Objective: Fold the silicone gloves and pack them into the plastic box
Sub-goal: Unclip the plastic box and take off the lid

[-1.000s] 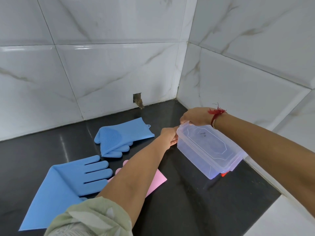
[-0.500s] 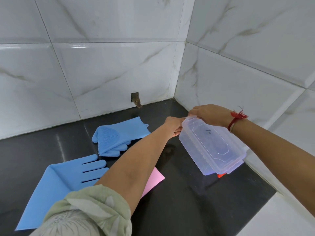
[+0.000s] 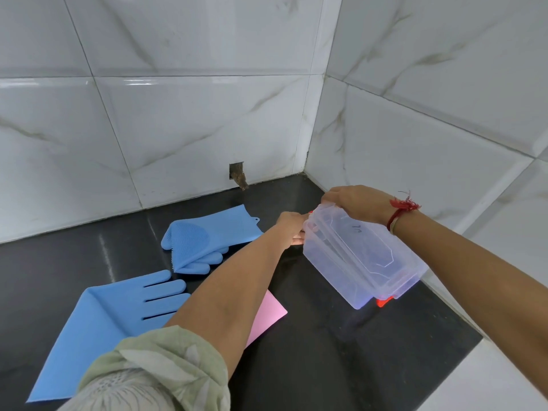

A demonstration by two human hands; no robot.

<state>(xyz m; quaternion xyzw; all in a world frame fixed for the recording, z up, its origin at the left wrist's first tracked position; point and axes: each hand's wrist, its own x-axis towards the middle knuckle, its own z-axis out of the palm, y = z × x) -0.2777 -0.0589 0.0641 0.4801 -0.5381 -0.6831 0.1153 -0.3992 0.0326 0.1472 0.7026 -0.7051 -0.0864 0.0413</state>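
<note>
A clear plastic box (image 3: pixel 355 262) with a lid and red clips is held tilted above the black counter at the right. My right hand (image 3: pixel 355 203) grips its far top edge. My left hand (image 3: pixel 292 225) holds the box's far left end. A blue silicone glove (image 3: pixel 207 235) lies folded on the counter behind my left forearm. A second blue glove (image 3: pixel 112 315) lies flat at the front left. A pink glove (image 3: pixel 267 315) shows partly from under my left forearm.
White marble-look tiled walls (image 3: pixel 415 129) meet in a corner behind the box. A small hole with a stub (image 3: pixel 238 176) sits at the back wall's base. The black counter (image 3: pixel 341 366) ends at a white ledge (image 3: pixel 489 381) on the right.
The far end of the box has been lifted and the lid edge now gapes slightly under my right hand. Both hands stayed on the box's far end.
</note>
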